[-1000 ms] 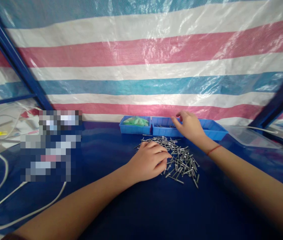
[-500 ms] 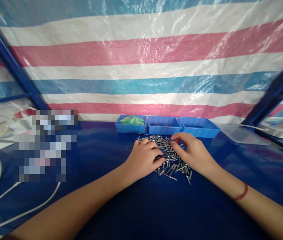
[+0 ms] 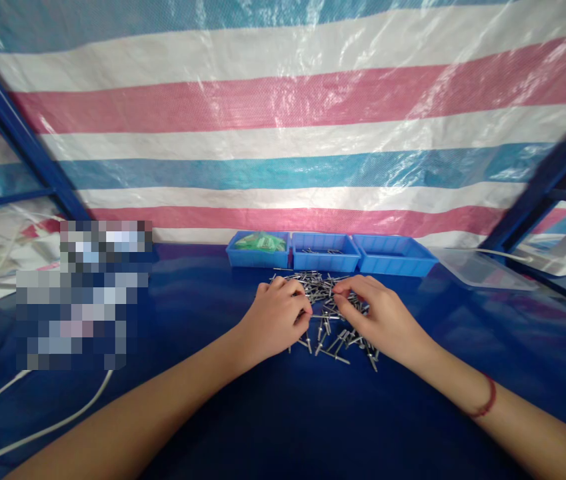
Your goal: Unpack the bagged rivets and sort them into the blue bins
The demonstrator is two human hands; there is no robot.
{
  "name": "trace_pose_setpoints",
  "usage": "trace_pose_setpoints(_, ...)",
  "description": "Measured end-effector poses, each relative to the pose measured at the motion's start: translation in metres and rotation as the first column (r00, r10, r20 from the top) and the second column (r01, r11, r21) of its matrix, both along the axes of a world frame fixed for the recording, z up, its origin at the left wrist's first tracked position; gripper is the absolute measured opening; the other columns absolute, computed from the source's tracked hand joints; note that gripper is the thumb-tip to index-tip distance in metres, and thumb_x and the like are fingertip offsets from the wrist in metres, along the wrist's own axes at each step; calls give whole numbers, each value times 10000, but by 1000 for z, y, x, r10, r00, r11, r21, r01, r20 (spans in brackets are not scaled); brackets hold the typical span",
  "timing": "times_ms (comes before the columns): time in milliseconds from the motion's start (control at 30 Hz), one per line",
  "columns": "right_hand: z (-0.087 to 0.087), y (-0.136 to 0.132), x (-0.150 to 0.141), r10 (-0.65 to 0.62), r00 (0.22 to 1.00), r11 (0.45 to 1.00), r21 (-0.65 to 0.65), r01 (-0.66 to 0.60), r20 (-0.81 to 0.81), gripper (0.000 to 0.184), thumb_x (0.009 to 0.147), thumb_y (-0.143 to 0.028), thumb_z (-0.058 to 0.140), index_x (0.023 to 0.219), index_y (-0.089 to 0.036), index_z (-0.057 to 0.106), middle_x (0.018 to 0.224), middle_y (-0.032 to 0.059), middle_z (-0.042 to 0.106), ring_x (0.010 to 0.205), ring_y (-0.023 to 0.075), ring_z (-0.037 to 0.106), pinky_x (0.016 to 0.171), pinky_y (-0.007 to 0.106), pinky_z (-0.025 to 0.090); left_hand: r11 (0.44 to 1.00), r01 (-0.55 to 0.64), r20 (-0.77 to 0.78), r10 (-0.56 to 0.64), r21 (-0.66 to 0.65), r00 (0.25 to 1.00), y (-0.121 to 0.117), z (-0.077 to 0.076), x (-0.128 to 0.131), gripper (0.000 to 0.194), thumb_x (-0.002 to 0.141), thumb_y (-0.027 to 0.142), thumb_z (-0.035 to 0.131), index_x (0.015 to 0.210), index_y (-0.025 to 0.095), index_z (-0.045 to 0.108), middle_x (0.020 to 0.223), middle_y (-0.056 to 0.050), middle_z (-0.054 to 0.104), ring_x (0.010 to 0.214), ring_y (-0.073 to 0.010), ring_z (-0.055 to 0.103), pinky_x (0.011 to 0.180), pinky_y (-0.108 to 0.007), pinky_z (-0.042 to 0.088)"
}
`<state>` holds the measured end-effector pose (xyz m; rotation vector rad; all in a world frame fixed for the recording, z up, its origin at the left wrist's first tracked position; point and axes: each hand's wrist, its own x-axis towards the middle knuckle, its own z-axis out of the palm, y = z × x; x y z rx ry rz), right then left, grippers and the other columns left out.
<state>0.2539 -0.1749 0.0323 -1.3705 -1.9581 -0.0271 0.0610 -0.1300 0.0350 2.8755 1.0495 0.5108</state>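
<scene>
A loose heap of silver blind rivets [image 3: 327,327] lies on the blue table between my hands. My left hand [image 3: 275,317] is at the heap's left side, palm down with fingers curled. Its thumb and index finger are closed at the tips, and a single rivet [image 3: 327,317] sticks out from them to the right. At the right side of the heap, my right hand [image 3: 380,313] has thumb and index fingertips close together in a pinch over the rivets. What lies between those tips is too small to make out.
Behind the heap stand three blue bins in a row: a left bin [image 3: 257,260] with green packets, a middle bin [image 3: 325,263] with some rivets, and a right bin [image 3: 395,265]. A clear plastic lid [image 3: 487,272] lies to the right. White cables [image 3: 73,430] run along the left.
My left hand has moved slightly left and its thumb and index finger have closed together, with a rivet now showing at their tips. My right hand has shifted a little left and nearer.
</scene>
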Motion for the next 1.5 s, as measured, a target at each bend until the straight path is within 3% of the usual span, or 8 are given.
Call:
trace_pose_setpoints(300, 5, -7, -4, 37, 999, 999, -10, -37, -28, 99, 856, -184, 515, 847, -176, 614, 809, 39, 657, 770, 174, 588, 724, 317, 454, 998, -48, 95, 45, 32, 994, -2, -8, -1, 194, 943, 228, 391, 912, 193, 580, 1014, -44, 583, 964, -221, 506, 781, -372, 373)
trace_pose_setpoints(433, 7, -11, -7, 70, 997, 996, -44, -72, -39, 122, 864, -197, 505, 812, -178, 614, 812, 45, 655, 804, 188, 591, 745, 331, 448, 995, -36, 255, 59, -95, 965, 1, -7, 0, 159, 941, 202, 381, 914, 187, 537, 913, -18, 621, 877, -191, 542, 774, -350, 389)
trace_pose_setpoints(567, 5, -13, -14, 62, 981, 987, -133, -87, -186, 179, 865, -277, 520, 969, -174, 624, 814, 49, 647, 752, 185, 592, 693, 321, 461, 966, 90, 465, 35, -243, 885, -4, -2, 4, 119, 919, 218, 428, 909, 179, 540, 880, -17, 611, 806, -154, 557, 722, -281, 423)
trace_pose_setpoints(833, 10, -17, -23, 122, 769, 900, -257, -352, -627, 231, 835, -411, 566, 840, -207, 674, 774, 15, 660, 738, 162, 595, 667, 275, 472, 939, 240, 635, -31, -246, 772, -18, 6, 6, 104, 880, 206, 516, 897, 179, 614, 826, -10, 606, 768, -130, 560, 706, -243, 431)
trace_pose_setpoints(933, 11, -17, -21, 62, 727, 879, -307, -364, -684, 245, 794, -423, 619, 745, -188, 670, 698, 3, 632, 665, 133, 556, 634, 254, 442, 920, 295, 648, -62, -257, 759, -19, 7, 4, 121, 878, 211, 513, 930, 168, 614, 813, -11, 615, 753, -125, 559, 702, -242, 431)
trace_pose_setpoints(1167, 7, -18, -22, -18, 632, 795, -395, -461, -775, 331, 734, -479, 673, 681, -154, 635, 585, -33, 478, 503, 64, 351, 454, 209, 263, 844, 356, 719, 48, -400, 694, -15, 4, 5, 140, 831, 298, 583, 810, 164, 618, 722, 0, 604, 661, -120, 548, 625, -237, 435)
trace_pose_setpoints(1333, 6, -20, -25, -3, 567, 726, -392, -565, -823, 343, 800, -481, 609, 727, -146, 615, 549, -56, 372, 474, 53, 266, 433, 214, 176, 883, 346, 737, -1, -316, 676, -11, 5, 3, 139, 852, 283, 557, 839, 181, 649, 776, -21, 642, 707, -133, 568, 650, -245, 444)
trace_pose_setpoints(1500, 4, -21, -26, -34, 497, 711, -370, -598, -867, 312, 825, -463, 590, 754, -160, 609, 525, -63, 363, 463, 53, 253, 417, 205, 157, 904, 353, 743, -62, -240, 666, -13, 6, 2, 124, 861, 257, 558, 902, 198, 659, 835, -26, 653, 775, -139, 590, 695, -248, 455)
